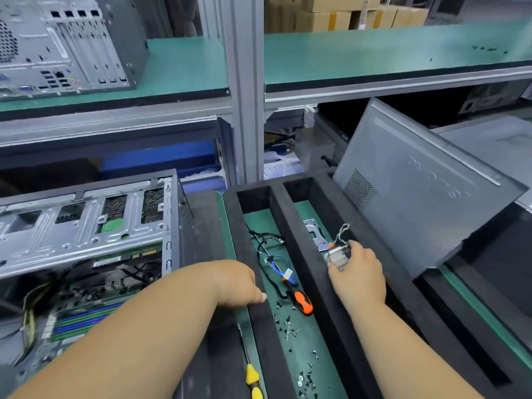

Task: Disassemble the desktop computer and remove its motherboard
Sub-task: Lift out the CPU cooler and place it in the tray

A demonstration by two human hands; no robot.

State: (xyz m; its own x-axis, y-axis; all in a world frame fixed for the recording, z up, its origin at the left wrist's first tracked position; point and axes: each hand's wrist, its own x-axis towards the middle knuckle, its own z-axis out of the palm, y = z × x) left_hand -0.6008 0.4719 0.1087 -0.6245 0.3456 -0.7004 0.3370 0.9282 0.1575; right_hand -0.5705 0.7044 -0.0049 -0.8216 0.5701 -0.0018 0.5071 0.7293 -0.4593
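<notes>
The open desktop case (pixel 86 226) lies at the left, its green motherboard (pixel 86 309) with blue memory slots showing inside under a silver drive cage. My left hand (pixel 240 283) rests with curled fingers on the black foam wall of the parts tray (pixel 259 326), holding nothing that I can see. My right hand (pixel 357 272) grips a small silver heatsink with a wire bundle (pixel 336 254) over the tray's right compartment. A silver bracket (pixel 315 231) lies in that compartment.
The tray's left compartment holds cables (pixel 270 254), an orange-handled screwdriver (pixel 300 302) and several loose screws (pixel 290 329). A yellow-handled screwdriver (pixel 253 378) lies near the front. The grey side panel (pixel 417 191) leans at the right. Another computer case (pixel 66 44) stands on the upper shelf.
</notes>
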